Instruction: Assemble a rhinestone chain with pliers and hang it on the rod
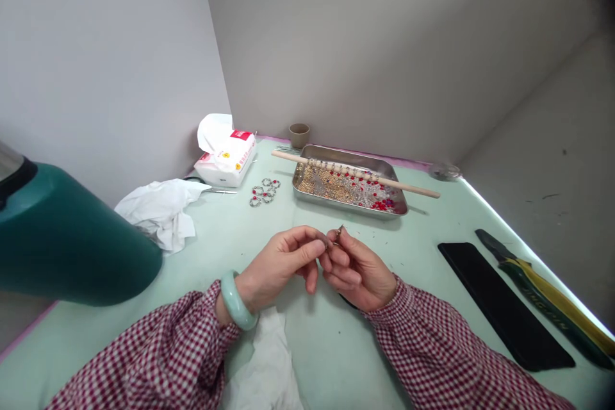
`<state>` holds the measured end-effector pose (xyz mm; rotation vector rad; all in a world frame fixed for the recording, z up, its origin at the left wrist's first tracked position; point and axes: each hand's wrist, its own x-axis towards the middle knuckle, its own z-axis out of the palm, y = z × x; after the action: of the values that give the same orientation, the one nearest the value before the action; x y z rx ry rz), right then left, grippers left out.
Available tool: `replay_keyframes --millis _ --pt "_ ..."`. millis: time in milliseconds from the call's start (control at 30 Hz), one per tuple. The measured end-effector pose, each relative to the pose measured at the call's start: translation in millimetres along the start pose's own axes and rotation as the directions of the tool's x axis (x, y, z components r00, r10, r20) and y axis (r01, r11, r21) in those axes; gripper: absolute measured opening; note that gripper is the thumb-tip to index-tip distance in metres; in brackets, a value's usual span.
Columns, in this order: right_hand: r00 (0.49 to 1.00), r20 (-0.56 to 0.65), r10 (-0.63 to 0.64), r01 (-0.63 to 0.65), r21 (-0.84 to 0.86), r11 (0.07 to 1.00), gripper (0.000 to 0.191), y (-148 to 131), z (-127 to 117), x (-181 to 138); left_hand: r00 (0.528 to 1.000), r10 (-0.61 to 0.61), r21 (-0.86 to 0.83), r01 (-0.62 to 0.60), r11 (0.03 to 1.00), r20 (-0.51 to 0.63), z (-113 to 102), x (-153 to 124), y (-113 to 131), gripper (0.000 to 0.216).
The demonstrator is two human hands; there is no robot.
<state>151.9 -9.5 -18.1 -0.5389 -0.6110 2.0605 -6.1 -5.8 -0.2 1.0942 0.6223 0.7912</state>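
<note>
Tabletop [423,230] lies open around the left hand [283,261] and right hand [359,270], both pinched shut on a tiny metal piece [339,232] between them. Pliers [542,288] hug the right edge; a steel tray [336,208] beyond holds gold and red beads [336,189].

tiny piece [339,231]: too small to identify | teal jug [72,250]: cut by left edge

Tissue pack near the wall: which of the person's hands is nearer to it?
Left. The left hand is in front of the tissue pack, a little to its right; the right hand is further right, beyond the left one. Both pinch a small metal piece.
</note>
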Motion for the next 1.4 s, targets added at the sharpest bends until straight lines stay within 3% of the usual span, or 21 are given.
replay_keyframes --millis 267,533,767,1033,1400 --pt "0.992 0.110 0.062 -0.053 -0.086 0.995 0.027 2.1 -2.5 -1.1 0.986 -0.126 -0.202 0.147 0.968 0.111 -3.6 -0.4 -0.7 0.022" --pt "0.991 0.119 0.060 -0.042 -0.150 0.988 0.025 3.1 6.5 -5.8 0.971 -0.108 -0.250 0.160 0.955 0.211 -7.3 -1.9 -1.8 0.020" --pt "0.991 0.110 0.074 -0.048 -0.227 0.973 0.027 7.4 2.3 -4.6 0.971 -0.113 -0.209 0.158 0.965 0.211 -4.5 -3.0 0.3 0.018" --pt "0.998 0.054 0.033 -0.022 -0.190 0.981 0.026 2.0 -4.2 0.2 0.988 -0.079 -0.250 0.111 0.962 0.133 -2.9 0.3 -4.5 0.020" --pt "0.993 0.106 0.049 -0.030 -0.175 0.984 0.026 2.8 -5.4 0.6 0.990 -0.098 -0.220 0.120 0.968 0.105 -3.8 -0.4 -4.3 0.017"
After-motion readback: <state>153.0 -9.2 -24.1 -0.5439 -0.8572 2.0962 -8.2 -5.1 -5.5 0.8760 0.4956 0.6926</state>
